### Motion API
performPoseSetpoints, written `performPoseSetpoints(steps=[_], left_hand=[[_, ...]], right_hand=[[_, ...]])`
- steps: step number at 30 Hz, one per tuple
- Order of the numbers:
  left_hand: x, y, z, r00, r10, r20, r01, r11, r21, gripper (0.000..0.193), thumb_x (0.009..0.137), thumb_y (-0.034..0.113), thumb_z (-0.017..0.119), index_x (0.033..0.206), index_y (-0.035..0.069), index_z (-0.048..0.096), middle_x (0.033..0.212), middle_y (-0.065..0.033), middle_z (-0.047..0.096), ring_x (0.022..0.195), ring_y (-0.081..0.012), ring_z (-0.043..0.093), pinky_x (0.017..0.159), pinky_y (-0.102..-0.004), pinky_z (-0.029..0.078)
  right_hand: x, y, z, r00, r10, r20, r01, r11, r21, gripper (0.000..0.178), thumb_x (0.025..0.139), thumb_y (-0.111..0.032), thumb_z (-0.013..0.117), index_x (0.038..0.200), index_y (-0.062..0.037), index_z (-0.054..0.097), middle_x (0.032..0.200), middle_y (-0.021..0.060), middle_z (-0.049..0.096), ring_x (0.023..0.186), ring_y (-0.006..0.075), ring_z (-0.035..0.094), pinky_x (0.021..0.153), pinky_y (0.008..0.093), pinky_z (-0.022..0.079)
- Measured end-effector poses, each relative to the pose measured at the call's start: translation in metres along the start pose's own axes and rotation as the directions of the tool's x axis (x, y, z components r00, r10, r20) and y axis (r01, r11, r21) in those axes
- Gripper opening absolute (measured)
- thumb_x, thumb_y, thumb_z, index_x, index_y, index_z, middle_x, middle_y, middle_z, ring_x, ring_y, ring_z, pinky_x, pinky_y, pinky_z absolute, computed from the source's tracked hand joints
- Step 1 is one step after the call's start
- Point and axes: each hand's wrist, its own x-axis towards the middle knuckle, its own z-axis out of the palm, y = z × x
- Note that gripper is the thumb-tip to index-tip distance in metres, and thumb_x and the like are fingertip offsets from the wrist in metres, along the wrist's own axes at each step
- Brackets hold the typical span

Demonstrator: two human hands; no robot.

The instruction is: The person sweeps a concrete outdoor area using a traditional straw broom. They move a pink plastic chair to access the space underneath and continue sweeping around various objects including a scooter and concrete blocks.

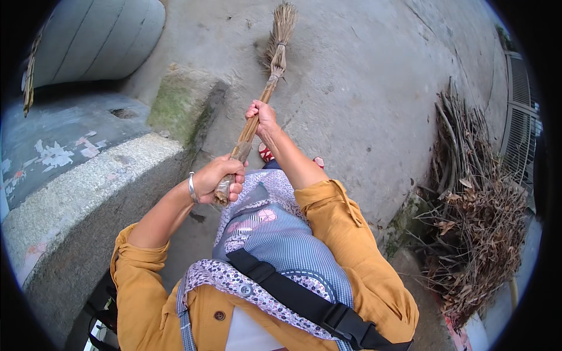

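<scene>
A long broom (248,129) of bundled straw-coloured stalks slants up and away from me, its bristle head (282,26) against the grey concrete floor. My left hand (222,178) is closed round the tape-wrapped butt end of the handle, and a silver bangle circles that wrist. Farther up the handle, my right hand (263,116) grips the bare stalks. Both arms reach out from rolled mustard sleeves, over a patterned apron (269,234).
To the left runs a rough stone ledge (111,181), with a mossy block (181,105) at its far end. A big grey rounded container (105,38) stands beyond. On the right lies a heap of dry sticks and brushwood (468,205), near a metal gate (518,128).
</scene>
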Motion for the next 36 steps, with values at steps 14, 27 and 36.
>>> performPoseSetpoints(steps=[14, 27, 36], left_hand=[[-0.030, -0.037, -0.115, 0.954, -0.065, 0.291, 0.228, 0.787, -0.573, 0.024, 0.076, 0.004, 0.040, 0.098, -0.006, 0.037, 0.061, -0.0033, 0.037, 0.039, -0.0051, 0.034, 0.029, -0.0171, 0.030], [-0.017, 0.021, -0.068, 0.944, 0.302, -0.133, -0.258, 0.927, 0.273, 0.025, 0.063, 0.006, 0.051, 0.081, -0.001, 0.035, 0.060, -0.0061, 0.044, 0.044, -0.0119, 0.045, 0.037, -0.0256, 0.039], [0.038, 0.081, -0.073, 0.931, 0.154, 0.330, -0.041, 0.945, -0.326, 0.025, 0.070, 0.006, 0.044, 0.093, 0.001, 0.035, 0.060, -0.0010, 0.039, 0.042, -0.0061, 0.039, 0.032, -0.0193, 0.034]], right_hand=[[-0.023, 0.085, -0.054, 0.892, -0.049, -0.450, -0.050, 0.977, -0.205, 0.008, 0.068, 0.003, 0.035, 0.064, -0.0020, 0.039, 0.048, 0.0072, 0.037, 0.039, 0.0174, 0.040, 0.037, 0.0296, 0.039], [0.042, 0.074, 0.053, 0.927, 0.216, 0.306, -0.274, 0.947, 0.164, 0.013, 0.079, -0.008, 0.045, 0.069, -0.0026, 0.039, 0.050, -0.0013, 0.034, 0.039, 0.0063, 0.032, 0.035, 0.0182, 0.031], [0.048, -0.045, 0.095, 0.984, -0.156, -0.080, 0.119, 0.929, -0.350, 0.015, 0.078, -0.006, 0.043, 0.065, -0.0063, 0.035, 0.051, 0.0001, 0.034, 0.040, 0.0081, 0.033, 0.036, 0.0215, 0.034]])
